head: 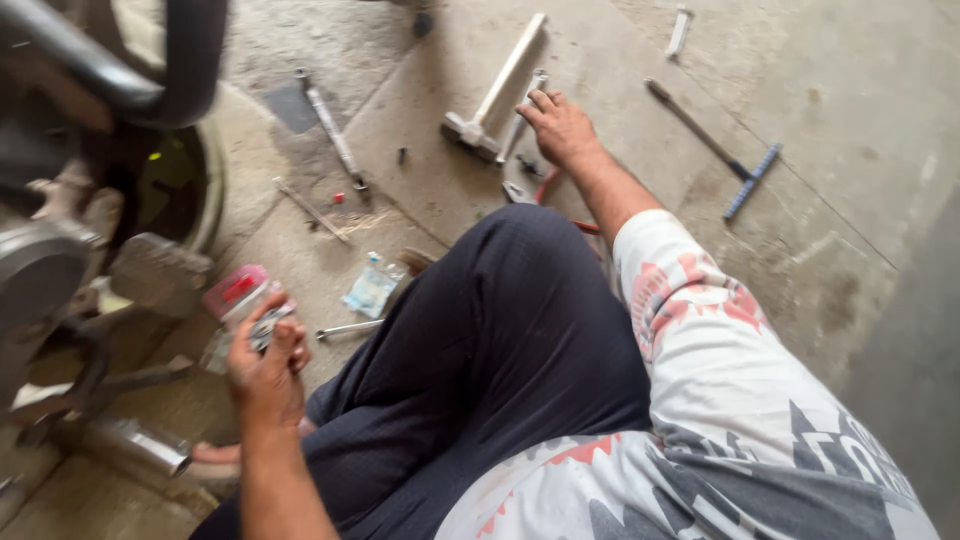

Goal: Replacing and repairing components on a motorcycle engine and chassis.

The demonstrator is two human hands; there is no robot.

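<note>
Concrete floor lies bare toward 2 o'clock, while motorcycle parts crowd the 9 o'clock edge. Right hand, at 12 o'clock, rests spread fingers on a grey metal tool, gripping nothing. Left hand, at 8 o'clock, is closed around a small metal part with shiny, blurred surfaces.

Two hands are seen: the left hand at seven o'clock, the right hand at twelve. One T-handle wrench is counted at two o'clock, one hammer at twelve, one small packet near centre.
</note>
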